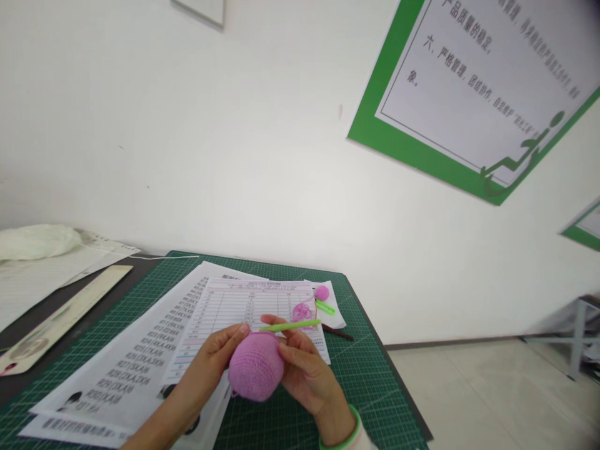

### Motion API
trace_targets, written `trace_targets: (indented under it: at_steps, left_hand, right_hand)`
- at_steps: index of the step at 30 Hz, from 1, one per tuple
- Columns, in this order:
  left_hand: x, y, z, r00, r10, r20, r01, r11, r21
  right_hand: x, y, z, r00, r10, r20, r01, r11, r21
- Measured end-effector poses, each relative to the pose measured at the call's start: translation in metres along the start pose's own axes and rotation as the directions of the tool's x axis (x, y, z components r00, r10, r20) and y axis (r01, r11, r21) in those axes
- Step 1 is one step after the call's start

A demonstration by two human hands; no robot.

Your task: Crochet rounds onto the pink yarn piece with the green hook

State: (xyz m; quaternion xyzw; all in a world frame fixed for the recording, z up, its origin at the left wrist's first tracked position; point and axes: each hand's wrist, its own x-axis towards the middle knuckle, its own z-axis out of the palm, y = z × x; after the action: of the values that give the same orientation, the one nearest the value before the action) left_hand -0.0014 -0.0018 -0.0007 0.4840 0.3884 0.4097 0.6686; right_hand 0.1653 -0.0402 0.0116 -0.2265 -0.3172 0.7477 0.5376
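A pink crocheted piece (256,367), rounded like a ball or cup, is held up over the mat. My left hand (219,350) grips its upper left edge between thumb and fingers. On the other side, my right hand (304,365) has its thumb against the piece, its fingers curled behind. A light green crochet hook (290,325) lies across the top of the piece, along my right fingers. Its tip is too small to make out. Beyond my right hand are a loose tangle of pink yarn (302,312) and a small pink ball (321,292).
Printed sheets (140,350) cover much of the green cutting mat (375,381). A bright green clip-like item (325,307) and a dark stick (338,334) lie near the yarn. To the left are a ruler (70,312) and a pale bundle (37,241). A white wall (262,162) rises behind.
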Motion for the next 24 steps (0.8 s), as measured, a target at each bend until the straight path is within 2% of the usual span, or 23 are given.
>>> trace_targets:
  at_steps: [6, 14, 24]
  left_hand:
    - [-0.0021, -0.0020, -0.0010, 0.998, 0.039, 0.040, -0.045, 0.987, 0.155]
    - [0.0000, 0.0017, 0.0002, 0.989, 0.122, 0.081, -0.142, 0.934, 0.329]
    - [0.0014, -0.0037, -0.0053, 0.989, 0.118, 0.088, -0.144, 0.903, 0.405]
  right_hand:
    - [-0.0013, 0.0010, -0.0005, 1.000, -0.007, -0.004, 0.007, 1.000, -0.016]
    - [-0.0016, 0.0021, -0.0029, 0.997, 0.072, 0.015, -0.070, 0.993, -0.098]
    - [0.0001, 0.0025, -0.0055, 0.993, 0.119, -0.020, -0.121, 0.980, -0.158]
